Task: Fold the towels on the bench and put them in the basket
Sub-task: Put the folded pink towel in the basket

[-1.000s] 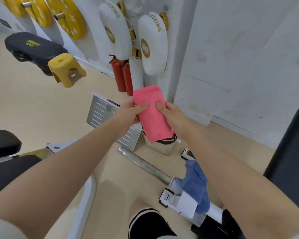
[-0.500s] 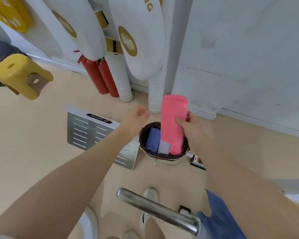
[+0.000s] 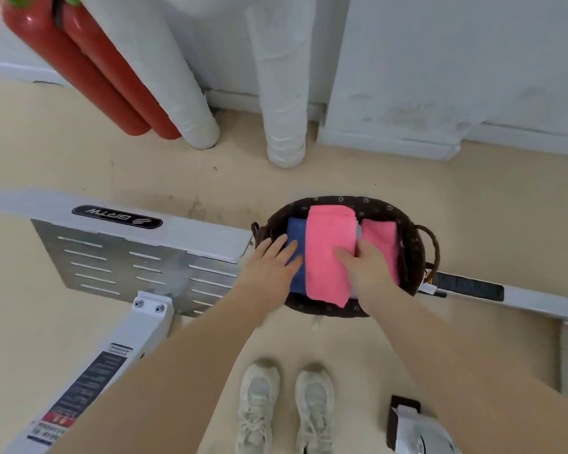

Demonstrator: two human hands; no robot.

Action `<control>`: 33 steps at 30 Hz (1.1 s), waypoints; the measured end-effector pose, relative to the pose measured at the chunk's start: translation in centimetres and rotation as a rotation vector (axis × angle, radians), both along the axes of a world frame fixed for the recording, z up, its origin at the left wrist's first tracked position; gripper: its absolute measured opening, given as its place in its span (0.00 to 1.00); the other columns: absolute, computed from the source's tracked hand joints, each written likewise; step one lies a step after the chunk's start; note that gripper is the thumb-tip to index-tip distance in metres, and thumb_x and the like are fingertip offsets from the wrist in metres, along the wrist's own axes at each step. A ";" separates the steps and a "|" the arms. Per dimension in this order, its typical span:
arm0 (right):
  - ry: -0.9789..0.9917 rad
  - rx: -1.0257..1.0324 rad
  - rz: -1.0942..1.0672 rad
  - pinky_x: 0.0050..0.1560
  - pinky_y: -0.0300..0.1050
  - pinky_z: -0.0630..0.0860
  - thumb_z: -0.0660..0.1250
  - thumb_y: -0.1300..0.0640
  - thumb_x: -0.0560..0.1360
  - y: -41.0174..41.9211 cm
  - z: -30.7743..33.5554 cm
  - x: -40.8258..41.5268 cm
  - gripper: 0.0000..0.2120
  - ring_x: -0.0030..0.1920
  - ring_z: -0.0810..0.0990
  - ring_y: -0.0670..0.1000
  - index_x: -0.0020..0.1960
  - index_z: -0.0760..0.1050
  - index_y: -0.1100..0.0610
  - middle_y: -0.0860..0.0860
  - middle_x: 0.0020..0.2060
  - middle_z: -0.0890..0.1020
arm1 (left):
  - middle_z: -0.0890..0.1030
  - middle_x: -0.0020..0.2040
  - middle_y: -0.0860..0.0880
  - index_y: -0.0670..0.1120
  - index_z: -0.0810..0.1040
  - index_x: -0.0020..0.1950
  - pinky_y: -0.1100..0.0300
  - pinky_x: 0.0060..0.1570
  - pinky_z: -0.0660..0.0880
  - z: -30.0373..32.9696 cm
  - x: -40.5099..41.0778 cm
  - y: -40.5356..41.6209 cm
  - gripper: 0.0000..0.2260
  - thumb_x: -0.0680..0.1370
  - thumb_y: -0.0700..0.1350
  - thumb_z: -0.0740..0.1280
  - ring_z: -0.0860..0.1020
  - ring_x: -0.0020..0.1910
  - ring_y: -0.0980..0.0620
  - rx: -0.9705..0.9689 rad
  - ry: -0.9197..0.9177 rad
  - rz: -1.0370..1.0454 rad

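Pink terry, folded into a long soft slab: the folded pink towel (image 3: pixel 330 253) now lies inside the dark brown woven oval basket (image 3: pixel 413 257), where half a second ago it stood upright above the rim, pinched in the right hand alone. It spans the basket from far rim to near rim, its near corner drooping over the edge.

Right hand (image 3: pixel 369 267) rests on the towel's right edge, fingers curled loosely against the cloth, thumb on top; more a press than a carry. Left hand (image 3: pixel 274 260) lies flat and spread, palm down, on the folded blue towel (image 3: pixel 294 237) at the basket's left side, which it was not touching a moment back.

Meaning for the task: this towel reads as delivered, only tucking and release left. Whether more towels wait on the bench cannot be told; the bench top is out of view now.

Contents, left to right: blue towel, the new pink one, a sliver of pale grey cloth (image 3: pixel 359 231) just beside it, then a second folded pink towel (image 3: pixel 379 242) against the right wall. All look plush, matte and yielding.

Basket: stiff weave, small pale flower marks on the liner, looped handle at right. It sits on the smooth beige floor (image 3: pixel 210 178), close beside a white slotted metal footplate (image 3: pixel 138 257) to the left.
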State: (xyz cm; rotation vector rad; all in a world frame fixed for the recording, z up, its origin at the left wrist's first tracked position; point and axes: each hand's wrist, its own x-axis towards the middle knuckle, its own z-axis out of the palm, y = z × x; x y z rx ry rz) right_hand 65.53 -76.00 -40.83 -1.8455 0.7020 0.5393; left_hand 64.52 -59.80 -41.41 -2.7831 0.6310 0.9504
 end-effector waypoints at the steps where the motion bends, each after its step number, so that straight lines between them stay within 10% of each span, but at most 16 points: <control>1: 0.007 -0.002 0.001 0.52 0.54 0.73 0.63 0.62 0.77 0.5 -1.2 0.3 0.09 0.52 0.76 0.62 0.54 0.74 0.65 0.64 0.50 0.78 | 0.45 0.78 0.46 0.48 0.49 0.77 0.51 0.73 0.38 -1.1 0.3 0.4 0.24 0.82 0.48 0.52 0.42 0.76 0.46 0.023 0.005 -0.055; 4: 0.035 -0.025 -0.001 0.38 0.45 0.68 0.64 0.62 0.76 1.2 -4.2 0.9 0.02 0.43 0.72 0.55 0.47 0.72 0.62 0.59 0.41 0.74 | 0.50 0.78 0.44 0.45 0.51 0.76 0.49 0.73 0.37 -3.0 0.9 1.1 0.24 0.82 0.51 0.51 0.45 0.76 0.44 0.062 -0.021 -0.197; 11: 0.082 -0.240 0.064 0.43 0.42 0.66 0.64 0.60 0.75 1.0 -7.4 2.4 0.14 0.50 0.74 0.57 0.59 0.68 0.63 0.55 0.45 0.75 | 0.56 0.76 0.42 0.43 0.53 0.76 0.52 0.72 0.50 -4.4 1.1 0.9 0.25 0.80 0.47 0.55 0.59 0.72 0.43 -0.012 -0.011 -0.212; 15: 0.004 -0.493 0.205 0.59 0.51 0.65 0.63 0.59 0.75 1.8 -6.1 2.0 0.25 0.63 0.68 0.62 0.68 0.60 0.65 0.62 0.63 0.69 | 0.75 0.65 0.43 0.45 0.76 0.63 0.59 0.60 0.70 -3.1 1.8 0.5 0.27 0.66 0.50 0.73 0.75 0.61 0.46 -0.152 -0.057 -0.172; 18: 0.014 -0.499 0.238 0.67 0.52 0.60 0.64 0.57 0.75 1.8 -3.3 1.2 0.31 0.69 0.62 0.60 0.73 0.54 0.63 0.61 0.69 0.63 | 0.61 0.74 0.42 0.43 0.64 0.71 0.57 0.71 0.56 -0.7 2.6 1.1 0.24 0.76 0.45 0.63 0.59 0.73 0.46 -0.166 -0.026 -0.156; 23: 0.086 -0.481 0.421 0.67 0.48 0.61 0.61 0.58 0.77 0.4 5.3 0.4 0.25 0.69 0.63 0.58 0.71 0.61 0.61 0.59 0.73 0.57 | 0.61 0.73 0.45 0.43 0.60 0.72 0.55 0.67 0.60 7.4 4.1 1.8 0.22 0.79 0.42 0.57 0.61 0.71 0.47 -0.182 -0.011 -0.089; 27: 0.010 -0.430 0.447 0.55 0.47 0.69 0.56 0.62 0.77 -0.8 17.5 0.2 0.13 0.55 0.76 0.59 0.57 0.74 0.64 0.59 0.55 0.77 | 0.57 0.75 0.45 0.43 0.60 0.73 0.52 0.64 0.67 18.6 4.4 0.7 0.22 0.79 0.42 0.57 0.65 0.68 0.44 -0.220 0.051 -0.060; 33: -0.129 -0.281 0.300 0.55 0.52 0.72 0.61 0.59 0.77 -6.4 35.8 -4.3 0.05 0.47 0.76 0.55 0.45 0.75 0.57 0.56 0.44 0.78 | 0.69 0.66 0.42 0.40 0.67 0.68 0.51 0.57 0.70 33.0 3.0 -1.8 0.18 0.78 0.39 0.57 0.70 0.63 0.42 -0.245 -0.029 -0.226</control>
